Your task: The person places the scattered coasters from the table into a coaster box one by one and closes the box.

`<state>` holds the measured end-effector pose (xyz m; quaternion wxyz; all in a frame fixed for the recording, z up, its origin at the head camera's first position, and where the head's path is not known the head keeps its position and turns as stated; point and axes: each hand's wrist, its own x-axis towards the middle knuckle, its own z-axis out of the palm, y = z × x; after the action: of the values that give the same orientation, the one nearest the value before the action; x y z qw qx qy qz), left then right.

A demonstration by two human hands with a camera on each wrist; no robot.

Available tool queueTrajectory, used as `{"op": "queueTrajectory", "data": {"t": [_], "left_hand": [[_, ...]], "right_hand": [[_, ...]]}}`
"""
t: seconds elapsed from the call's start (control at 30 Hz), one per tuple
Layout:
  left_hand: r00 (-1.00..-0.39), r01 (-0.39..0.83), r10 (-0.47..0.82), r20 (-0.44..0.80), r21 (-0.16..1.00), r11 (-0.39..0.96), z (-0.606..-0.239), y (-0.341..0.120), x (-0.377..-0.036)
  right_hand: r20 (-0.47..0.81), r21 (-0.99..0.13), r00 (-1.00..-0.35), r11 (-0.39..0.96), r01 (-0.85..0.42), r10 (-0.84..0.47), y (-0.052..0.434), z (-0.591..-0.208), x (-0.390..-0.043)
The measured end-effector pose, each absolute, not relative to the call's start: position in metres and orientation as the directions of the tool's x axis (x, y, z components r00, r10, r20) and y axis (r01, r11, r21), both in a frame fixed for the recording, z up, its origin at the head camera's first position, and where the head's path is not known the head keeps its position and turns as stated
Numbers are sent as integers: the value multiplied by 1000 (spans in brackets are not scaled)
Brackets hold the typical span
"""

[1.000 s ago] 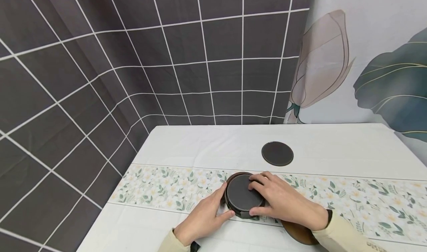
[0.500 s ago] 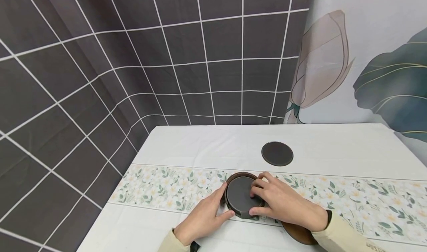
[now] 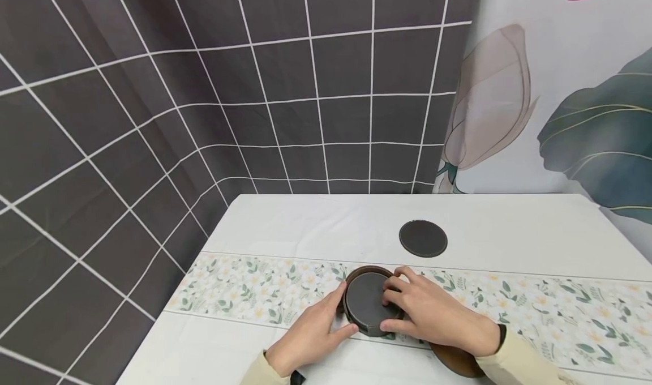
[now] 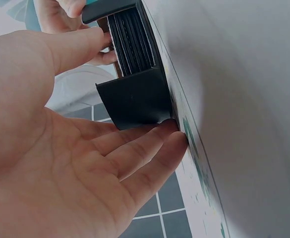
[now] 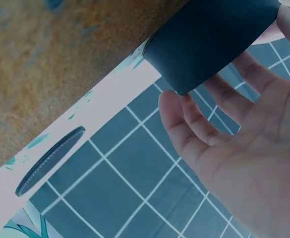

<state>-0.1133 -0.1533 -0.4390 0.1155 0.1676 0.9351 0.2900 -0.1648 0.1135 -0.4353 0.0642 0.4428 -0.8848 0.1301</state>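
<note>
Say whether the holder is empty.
Not empty: in the left wrist view, a gap in the holder shows a stack of dark discs inside.

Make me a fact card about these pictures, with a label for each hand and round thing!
Holder: round, black outside, on the flowery band
Stack: dark discs inside the holder
Left hand: fingers touching the holder's side
Right hand: bent fingers over the stack
Loose disc: dark, lying beyond the holder
Brown piece: rounded, partly hidden
</note>
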Motion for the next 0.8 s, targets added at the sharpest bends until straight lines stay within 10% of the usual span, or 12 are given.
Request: {"op": "queueTrajectory", "data": {"t": [0.47, 0.8], "left_hand": [[-917, 257, 384, -106, 579, 774, -439, -153, -114], [-919, 258, 381, -104, 571, 780, -439, -152, -113]], "right_hand": [[411, -144, -589, 588, -796, -696, 132, -423, -195], [367, -246, -750, 720, -649, -550, 162, -390, -227]]}}
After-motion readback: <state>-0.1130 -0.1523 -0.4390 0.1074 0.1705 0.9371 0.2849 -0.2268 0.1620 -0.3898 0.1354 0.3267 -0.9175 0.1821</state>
